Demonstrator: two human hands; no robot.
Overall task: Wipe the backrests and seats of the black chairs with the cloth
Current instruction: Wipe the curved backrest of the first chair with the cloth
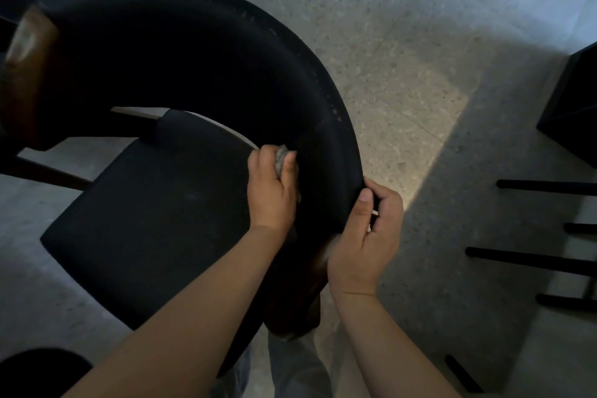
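A black chair stands below me with a curved black backrest (200, 52) and a black padded seat (145, 220). My left hand (271, 194) grips a small grey cloth (281, 157) and presses it against the inner face of the backrest near its right end. My right hand (368, 236) holds the backrest's right end, thumb on top of the rim and fingers curled round the outer side. Pale dust specks show along the backrest's outer rim. Most of the cloth is hidden inside my left hand.
A brown wooden armrest end (26, 74) shows at the left and another under my right hand. Black bars of other furniture (533, 258) lie at the right, with a black box-like object (571, 100) above them. Speckled grey floor (420, 26) surrounds the chair.
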